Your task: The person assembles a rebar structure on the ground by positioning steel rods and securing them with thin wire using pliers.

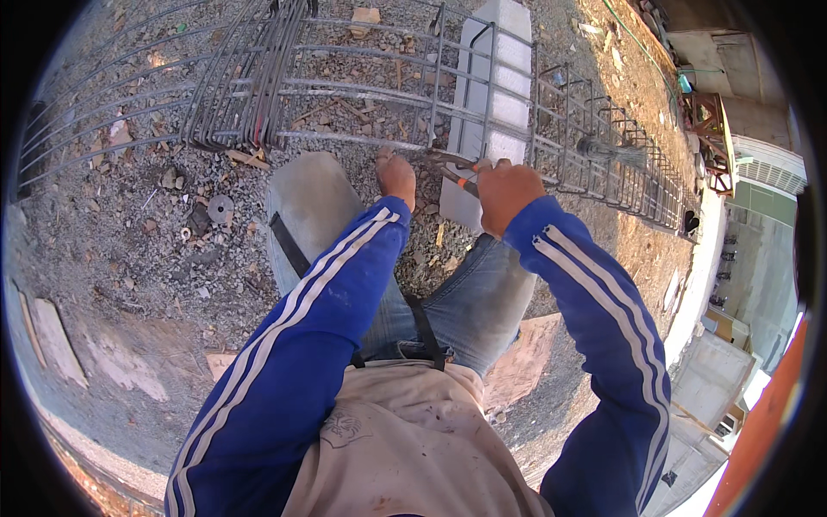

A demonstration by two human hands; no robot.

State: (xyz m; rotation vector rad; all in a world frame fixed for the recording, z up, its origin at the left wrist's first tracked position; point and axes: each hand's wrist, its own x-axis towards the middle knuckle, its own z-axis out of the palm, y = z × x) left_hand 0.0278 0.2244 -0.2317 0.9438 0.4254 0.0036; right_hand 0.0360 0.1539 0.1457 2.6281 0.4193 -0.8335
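Note:
My right hand (510,194) is closed round the handles of a pair of pincers (452,161) with orange on the grips. The pincers' jaws reach left to the near bar of a steel rebar cage (362,87). Just left of the jaws, my left hand (397,179) is closed with its fingertips at the same bar; whatever it pinches is too small or hidden to name. Bent stirrups cross the long bars here. Beneath the cage lies a long pale block (508,65), its near end showing below the bars beside my right hand.
Several loose stirrups (258,73) are bunched on the bars to the left. The cage runs on to the far right, with a coil of thin wire (613,153) on it. A round grey disc (220,208) lies on the rubble. Planks (60,340) lie at the left.

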